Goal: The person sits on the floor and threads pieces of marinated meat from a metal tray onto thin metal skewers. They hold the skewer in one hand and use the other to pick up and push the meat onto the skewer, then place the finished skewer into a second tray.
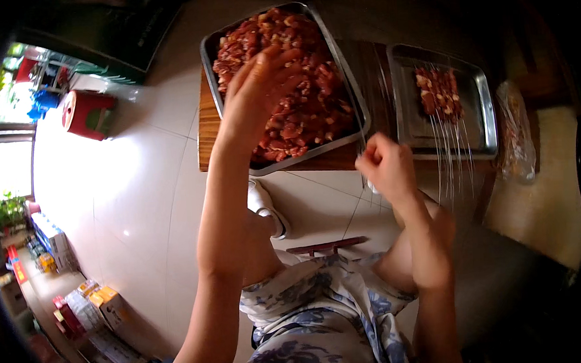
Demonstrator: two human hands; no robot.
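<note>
A blue-and-white floral garment [324, 318] is seen nearest, over the person's lap, with bare knees above it and a white shoe [265, 206] on the pale tiled floor [141, 209].

The right hand [387, 165] is held just in front of the table edge, its fingers pinched together on a thin skewer [362, 138] that rises toward the corner of the meat tray. The left hand [259, 84] is reached forward over the meat tray [359, 105], fingers spread and bent down onto the meat [306, 108]; whether a piece is gripped cannot be told.

The tray is heaped with red marinated pieces and rests on a wooden table [204, 130]. Just to its right a second metal tray [480, 106] is set, in which finished skewers [438, 93] are laid with their sticks overhanging the near rim. Beside that, a clear plastic bag [515, 137] is seen.

Farther left, a red stool [86, 113] stands on the floor, and boxes [93, 307] are stacked along the left edge.
</note>
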